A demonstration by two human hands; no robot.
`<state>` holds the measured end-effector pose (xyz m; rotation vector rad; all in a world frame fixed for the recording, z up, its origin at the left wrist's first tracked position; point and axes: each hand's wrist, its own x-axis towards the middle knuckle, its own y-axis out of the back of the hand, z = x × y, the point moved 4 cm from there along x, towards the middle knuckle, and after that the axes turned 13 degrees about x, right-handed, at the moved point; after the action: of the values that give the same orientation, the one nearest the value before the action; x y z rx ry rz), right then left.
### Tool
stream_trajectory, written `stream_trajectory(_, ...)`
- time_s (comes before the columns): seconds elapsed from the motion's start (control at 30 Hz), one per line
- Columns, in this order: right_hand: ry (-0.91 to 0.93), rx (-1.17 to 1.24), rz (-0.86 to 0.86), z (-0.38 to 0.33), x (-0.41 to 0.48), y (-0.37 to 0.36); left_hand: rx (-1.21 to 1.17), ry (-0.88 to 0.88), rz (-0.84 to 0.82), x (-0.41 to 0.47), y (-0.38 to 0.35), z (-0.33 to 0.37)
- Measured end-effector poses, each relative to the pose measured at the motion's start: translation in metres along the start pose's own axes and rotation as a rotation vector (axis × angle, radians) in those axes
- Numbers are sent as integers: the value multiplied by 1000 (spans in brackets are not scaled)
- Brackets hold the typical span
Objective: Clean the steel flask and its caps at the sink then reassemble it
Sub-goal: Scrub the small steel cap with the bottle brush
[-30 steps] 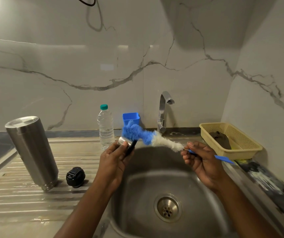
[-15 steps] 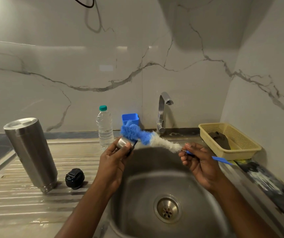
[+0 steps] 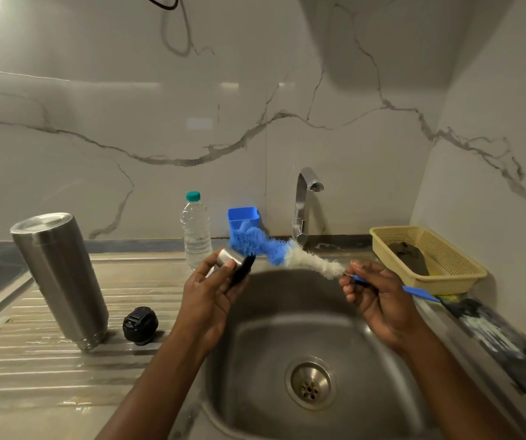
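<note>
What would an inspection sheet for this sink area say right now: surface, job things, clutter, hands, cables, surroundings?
Surface: ribbed steel draining board, wet in streaks, beside the sink.
Job's things: flask stands on the draining board; black cap beside it, apart; steel cap and brush held over the sink, bristles at the cap.
Clutter: water bottle, blue cup, yellow basket holding something dark.
Hands: left hand grips the steel cap; right hand pinches the brush handle.
Cables: dark cable loops at the top edge.
Surroundings: marble-look wall; tap, no water seen running.

Glossy grey-veined marble walls (image 3: 287, 74)
</note>
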<state>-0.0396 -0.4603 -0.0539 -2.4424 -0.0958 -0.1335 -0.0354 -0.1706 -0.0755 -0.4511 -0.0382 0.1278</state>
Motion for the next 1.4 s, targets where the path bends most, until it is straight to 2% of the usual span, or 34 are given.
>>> stream_trajectory(0.27, -30, -22, -56, 8, 0, -6, 57, 8, -1, -5, -8, -5)
stream_trajectory(0.43, 17, -7, -6, -2, 0, 5, 70, -34, 62, -4, -2, 1)
stream_trajectory(0.57, -29, 5, -36, 12, 2, -3, 84, -24, 40, -5, -7, -2)
stream_trajectory(0.73, -2, -4, 0, 1, 2, 5, -17, -31, 107, -2, 0, 1)
stream_trajectory(0.9, -37, -1, -33, 14, 3, -1, 24, 6, 36, -8, -12, -3)
stream_trajectory(1.0, -21, -12, -19, 5, 4, 4, 11, -11, 116, -7, -4, 5)
stream_trajectory(1.07, -11, -14, 3, 3, 4, 9, 47, -34, 229, -5, 5, 11)
stream_trajectory(1.13, -40, -37, -15, 15, 4, 4, 85, 20, 306, -10, 1, 0)
stream_trajectory(1.2, -80, -88, -48, 33, 4, -6, 118, 102, 321, -18, -7, -22)
stream_trajectory(1.3, -48, -72, -18, 30, 6, -2, 286, 115, 347, -12, -1, -30)
stream_trajectory(1.4, 35, -15, 68, 11, 9, 13, 432, 136, 241, -5, 8, -25)
